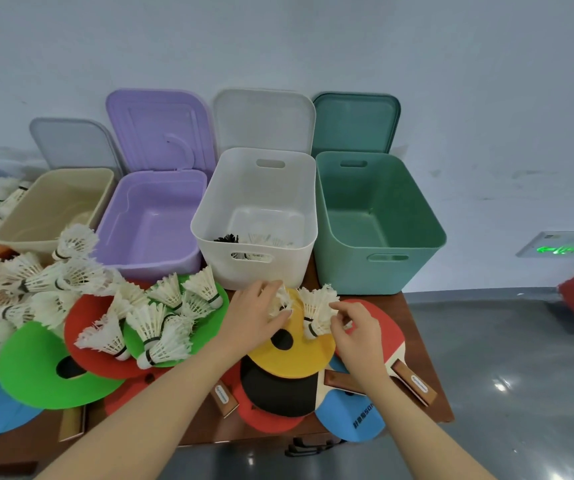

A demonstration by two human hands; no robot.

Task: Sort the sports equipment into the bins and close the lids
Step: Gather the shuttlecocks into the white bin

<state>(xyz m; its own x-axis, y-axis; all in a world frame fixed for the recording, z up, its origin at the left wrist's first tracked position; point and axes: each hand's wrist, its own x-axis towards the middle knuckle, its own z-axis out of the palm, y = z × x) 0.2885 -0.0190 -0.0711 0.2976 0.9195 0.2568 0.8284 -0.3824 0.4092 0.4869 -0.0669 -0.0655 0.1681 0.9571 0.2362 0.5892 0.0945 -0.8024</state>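
My left hand [256, 315] is closed around a white shuttlecock [281, 301] over the yellow disc [299, 355]. My right hand [360, 332] pinches the feathers of a second shuttlecock [316, 311] just beside it. Directly behind them stands the white bin [308, 202], which holds a few shuttlecocks at its bottom. The beige bin [55, 206], the purple bin [155, 220] and the green bin [379, 220] stand open in the same row, lids leaning on the wall. Several shuttlecocks [150, 323] lie on the red and green discs to the left.
Table tennis paddles [396, 348] and flat discs in red, green, blue and black overlap along the table's front. A large pile of shuttlecocks [8, 292] fills the left side. The brown table's right edge [427, 341] drops to a grey floor.
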